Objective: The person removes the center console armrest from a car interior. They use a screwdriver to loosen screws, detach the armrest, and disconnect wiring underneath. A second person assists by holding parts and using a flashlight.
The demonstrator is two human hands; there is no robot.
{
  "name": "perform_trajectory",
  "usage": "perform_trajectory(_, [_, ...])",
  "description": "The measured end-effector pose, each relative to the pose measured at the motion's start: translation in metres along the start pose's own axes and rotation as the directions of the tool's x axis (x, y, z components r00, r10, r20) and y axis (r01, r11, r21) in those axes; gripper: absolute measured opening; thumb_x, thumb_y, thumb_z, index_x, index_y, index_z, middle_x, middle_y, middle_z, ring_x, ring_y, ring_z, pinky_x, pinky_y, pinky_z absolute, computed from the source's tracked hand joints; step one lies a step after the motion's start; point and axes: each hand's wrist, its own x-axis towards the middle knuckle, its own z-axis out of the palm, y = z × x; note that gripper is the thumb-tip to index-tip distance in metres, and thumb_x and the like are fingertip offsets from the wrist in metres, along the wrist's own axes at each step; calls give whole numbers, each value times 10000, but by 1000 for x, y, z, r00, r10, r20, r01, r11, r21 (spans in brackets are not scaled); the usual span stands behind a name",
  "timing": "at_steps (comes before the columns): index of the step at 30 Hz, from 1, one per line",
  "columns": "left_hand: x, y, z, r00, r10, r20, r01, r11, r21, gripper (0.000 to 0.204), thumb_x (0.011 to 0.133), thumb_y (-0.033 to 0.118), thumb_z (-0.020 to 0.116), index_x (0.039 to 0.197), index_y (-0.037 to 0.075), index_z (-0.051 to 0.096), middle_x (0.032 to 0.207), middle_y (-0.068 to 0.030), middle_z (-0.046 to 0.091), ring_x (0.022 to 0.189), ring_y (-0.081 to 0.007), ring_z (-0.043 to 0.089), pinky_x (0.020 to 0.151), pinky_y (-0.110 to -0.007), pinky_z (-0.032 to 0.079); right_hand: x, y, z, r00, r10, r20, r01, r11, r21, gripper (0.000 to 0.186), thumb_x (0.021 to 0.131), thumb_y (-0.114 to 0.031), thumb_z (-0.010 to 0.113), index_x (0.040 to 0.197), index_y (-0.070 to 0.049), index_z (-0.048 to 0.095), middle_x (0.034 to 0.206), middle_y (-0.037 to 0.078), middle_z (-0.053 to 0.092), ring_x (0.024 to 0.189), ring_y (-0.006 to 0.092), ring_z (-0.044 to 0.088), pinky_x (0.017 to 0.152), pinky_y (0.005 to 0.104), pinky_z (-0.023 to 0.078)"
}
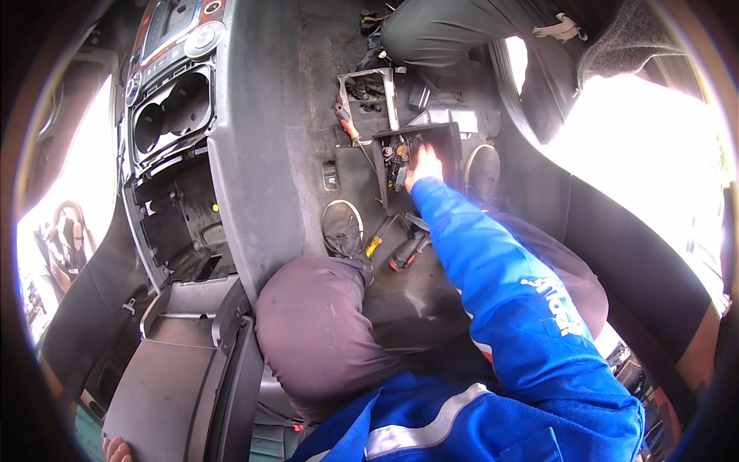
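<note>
My right hand reaches down into a dark box on the car floor, its fingers stretched out and apart. Beside those fingers, small loose parts lie in the box, too small to name one by one. At the lower left, the fingertips of my left hand curl over the edge of the console armrest; the rest of that hand is out of view. A red-handled screwdriver leans along the box's left side. Nearer me lie a black-and-red tool and a yellow-handled tool.
On the left runs the centre console, with an opened compartment and a cup holder. Past the box lies a silver trim frame. My shoes flank the box. A dark seat or panel hangs over the far side.
</note>
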Motion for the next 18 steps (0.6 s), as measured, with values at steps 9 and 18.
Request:
perform_trajectory(9, [0, 0, -2, 999, -1, 33, 0, 999, 36, 309, 944, 134, 449, 831, -107, 604, 781, -211, 638, 722, -314, 642, 797, -473, 542, 10, 8, 16, 995, -63, -74, 63, 998, 6, 563, 777, -150, 607, 1300, 10, 472, 1375, 188, 437, 1210, 361, 438, 1049, 403, 348])
perform_trajectory(18, [-2, -4, -2, 1000, -1, 21, 1, 1000, 19, 318, 944, 135, 439, 821, -105, 607, 786, -206, 642, 735, -317, 639, 794, -480, 537, 51, 13, 14, 939, 306, -159, -244, 916, 318, 349, 812, -206, 657, 1140, -86, 647, 1097, 159, 653, 1035, 306, 619, 930, 357, 475])
